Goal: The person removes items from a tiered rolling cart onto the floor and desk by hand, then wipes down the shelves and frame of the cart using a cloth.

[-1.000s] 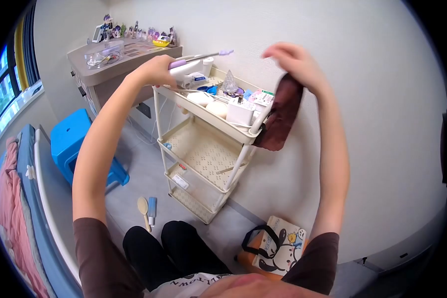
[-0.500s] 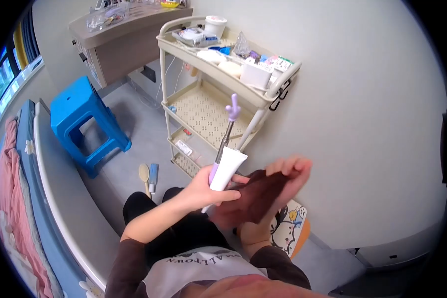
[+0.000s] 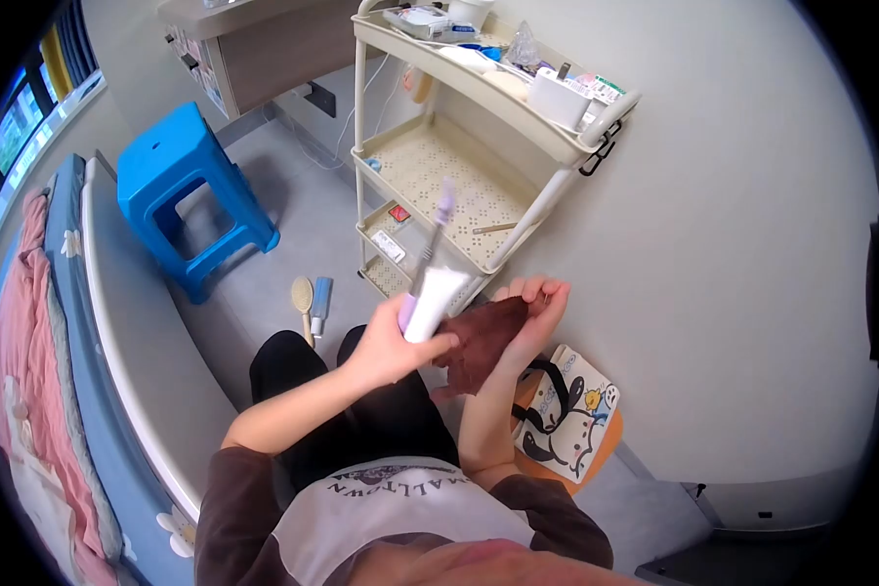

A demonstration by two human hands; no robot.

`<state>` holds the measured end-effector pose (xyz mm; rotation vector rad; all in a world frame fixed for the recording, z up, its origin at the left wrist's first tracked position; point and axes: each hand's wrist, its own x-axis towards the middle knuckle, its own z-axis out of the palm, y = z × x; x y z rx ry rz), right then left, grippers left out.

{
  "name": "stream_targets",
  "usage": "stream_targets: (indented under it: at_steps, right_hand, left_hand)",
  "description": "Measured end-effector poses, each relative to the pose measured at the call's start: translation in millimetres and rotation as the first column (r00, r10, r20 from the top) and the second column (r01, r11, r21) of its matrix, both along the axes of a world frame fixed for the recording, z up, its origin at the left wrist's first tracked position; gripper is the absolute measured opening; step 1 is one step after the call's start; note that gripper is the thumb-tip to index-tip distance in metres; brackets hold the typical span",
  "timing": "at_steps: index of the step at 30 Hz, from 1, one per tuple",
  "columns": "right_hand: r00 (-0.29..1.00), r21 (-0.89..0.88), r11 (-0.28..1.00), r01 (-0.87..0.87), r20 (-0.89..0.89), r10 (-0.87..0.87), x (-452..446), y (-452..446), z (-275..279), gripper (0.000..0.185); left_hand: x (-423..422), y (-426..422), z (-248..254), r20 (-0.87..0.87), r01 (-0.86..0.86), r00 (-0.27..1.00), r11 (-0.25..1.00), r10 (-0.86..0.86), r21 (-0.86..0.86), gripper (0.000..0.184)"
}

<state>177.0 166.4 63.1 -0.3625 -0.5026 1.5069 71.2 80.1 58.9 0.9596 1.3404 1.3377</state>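
My left hand (image 3: 393, 350) is closed around a white tube (image 3: 434, 305) and a slim stick (image 3: 424, 262) with a purple handle and a purple tip, both pointing up. The thumb of that hand lies near a dark reddish-brown pouch (image 3: 481, 344). My right hand (image 3: 537, 311) grips the pouch at its upper right edge, fingers curled over it. Both hands are above my lap, in front of the cream trolley (image 3: 518, 105).
A blue stool (image 3: 171, 161) stands at the left, with a brush (image 3: 303, 295) and a blue item (image 3: 321, 301) on the floor. A cartoon bag (image 3: 574, 420) rests on an orange seat (image 3: 610, 444) at the lower right. A bed (image 3: 63, 371) lies far left.
Both hands have come down from the trolley top to above my lap, bringing the tube, the stick and the pouch. The view has tilted downward.
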Motion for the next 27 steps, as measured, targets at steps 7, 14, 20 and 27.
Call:
stream_targets:
  at_steps: [7,14,20,27]
  right_hand:
    - [0.976,-0.132,0.990,-0.053,0.204,0.079,-12.7,3.6,-29.8,0.030]
    - [0.545,-0.321,0.541,-0.777,0.086,0.834,-31.9,-14.0,-95.9,0.024]
    - [0.490,-0.235,0.538,-0.809,0.237,0.839,-47.1,-12.7,-93.5,0.021]
    - [0.350,-0.120,0.549,-0.827,0.653,0.671,-25.8,-9.9,-89.0,0.018]
  left_hand:
    - [-13.9,12.1,31.8,-0.154,-0.227,0.938,0.885,0.311,0.406,0.021]
    - [-19.8,40.5,57.7,-0.803,0.314,0.575,0.863,0.158,0.395,0.020]
    - [8.2,45.9,36.9,-0.851,0.517,0.508,0.838,-0.136,0.174,0.019]
    - [-23.3,28.8,34.9,-0.498,0.177,0.862,0.866,0.093,0.467,0.023]
